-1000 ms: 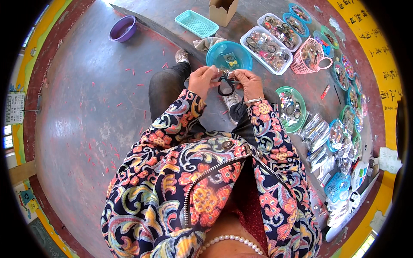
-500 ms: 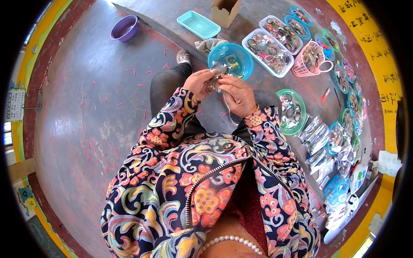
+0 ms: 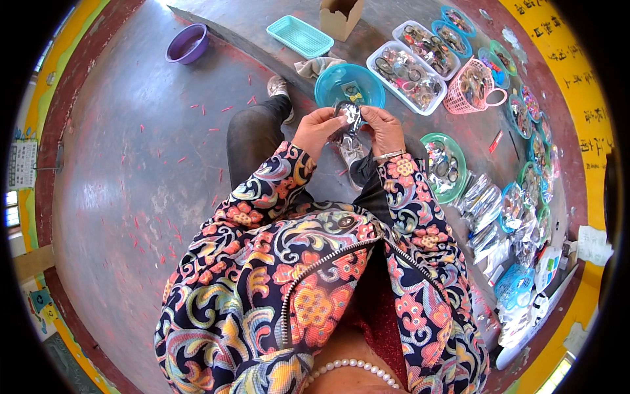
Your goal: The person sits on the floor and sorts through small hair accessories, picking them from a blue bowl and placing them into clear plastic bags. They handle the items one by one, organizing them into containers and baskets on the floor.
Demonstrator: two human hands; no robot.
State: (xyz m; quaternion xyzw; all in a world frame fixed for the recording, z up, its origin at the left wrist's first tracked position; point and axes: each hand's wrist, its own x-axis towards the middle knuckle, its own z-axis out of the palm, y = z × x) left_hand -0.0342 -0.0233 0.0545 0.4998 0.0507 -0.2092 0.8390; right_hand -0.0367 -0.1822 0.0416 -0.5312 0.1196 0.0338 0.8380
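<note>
Writing: a column of dark characters on the yellow wall band (image 3: 572,69) at right; a printed sheet (image 3: 23,164) on the wall at left, too small to read.

Hands, two: the left hand (image 3: 319,129) pinches the near-left side of a small glossy packet (image 3: 348,119) between thumb and fingers; the right hand (image 3: 386,131), bracelet at its wrist, grips the packet's right side with fingertips drawn together.

Packet, one in hand: dark and white-patched, contents unclear; positioned between the hands, above the floor, just beside the near rim of the teal basin (image 3: 325,90).

Containers: teal basin, one, with a flat packet bearing a yellow bow (image 3: 354,94) inside; purple basin (image 3: 187,44), one; turquoise tray (image 3: 300,36), one; cardboard box (image 3: 340,21), one; white trays (image 3: 396,90), two, filled with bands and small accessories; pink basket (image 3: 457,101), one, loop handle; green dish (image 3: 463,172), one nearest the right knee, holding dark bands. Further bowls at right, overlapping, count uncertain.

Silvery packets (image 3: 482,199): heaped, uncounted.

Surface: grey, worn floor (image 3: 118,226), strewn with red scraps (image 3: 182,159); dark red border along the walls.
</note>
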